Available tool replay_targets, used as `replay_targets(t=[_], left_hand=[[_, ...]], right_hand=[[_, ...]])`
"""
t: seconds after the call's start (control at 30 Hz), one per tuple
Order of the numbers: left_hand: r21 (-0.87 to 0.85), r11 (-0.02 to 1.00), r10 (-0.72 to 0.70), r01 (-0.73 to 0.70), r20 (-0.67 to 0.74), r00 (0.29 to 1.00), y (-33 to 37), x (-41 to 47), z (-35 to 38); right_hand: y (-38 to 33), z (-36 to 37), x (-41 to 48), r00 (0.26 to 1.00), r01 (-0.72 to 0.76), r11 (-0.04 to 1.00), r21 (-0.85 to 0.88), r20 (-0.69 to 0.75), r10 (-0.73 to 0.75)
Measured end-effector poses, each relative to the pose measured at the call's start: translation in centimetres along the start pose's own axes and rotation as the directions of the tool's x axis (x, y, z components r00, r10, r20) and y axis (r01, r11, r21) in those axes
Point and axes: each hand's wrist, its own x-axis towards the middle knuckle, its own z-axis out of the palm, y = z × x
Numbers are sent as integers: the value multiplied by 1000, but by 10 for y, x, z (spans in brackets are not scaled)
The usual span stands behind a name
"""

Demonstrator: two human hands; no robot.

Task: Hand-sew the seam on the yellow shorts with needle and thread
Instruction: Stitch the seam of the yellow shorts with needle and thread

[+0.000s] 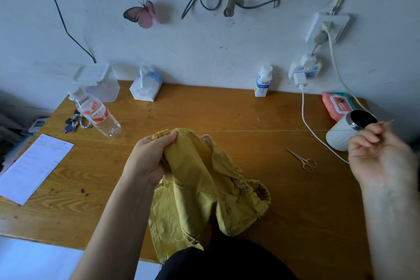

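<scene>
Wooden table (227,109): yellow shorts (200,188), soft, light, crumpled cloth, lie at centre, one leg hanging over the 6 o'clock edge. Left hand (147,157) grips the bunched seam edge at their 12 o'clock, judged the firmest hold; right hand (375,154), far out at 3 o'clock, holds green thread (261,130) taut, pinching the thin needle (389,121).

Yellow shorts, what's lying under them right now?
The yellow shorts lie on the wooden table, their lower end hanging over its near edge above a dark-clothed lap. The left hand grips their top. Anything beneath the fabric is covered.
</scene>
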Motion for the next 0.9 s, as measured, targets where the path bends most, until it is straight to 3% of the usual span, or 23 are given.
replay_targets(t=[0.47,0.6,0.77,0.83,0.9], left_hand=[[-11,1000,6,-6,23,1000,2,2,-1],[18,1000,3,-5,69,998,2,-6,4],[89,996,-37,20,199,979,-3,-20,16],[117,993,-52,25,234,971,-5,-25,20],[139,990,-61,25,263,963,-6,-31,24]], right_hand=[[0,-7,4,999,-11,1000,11,-41,12],[13,-1,-7,996,-87,995,-55,-2,87],[45,17,-42,963,-88,934,-345,209,168],[58,23,-57,919,-10,878,-479,341,197],[69,26,-71,853,167,768,-618,482,202]])
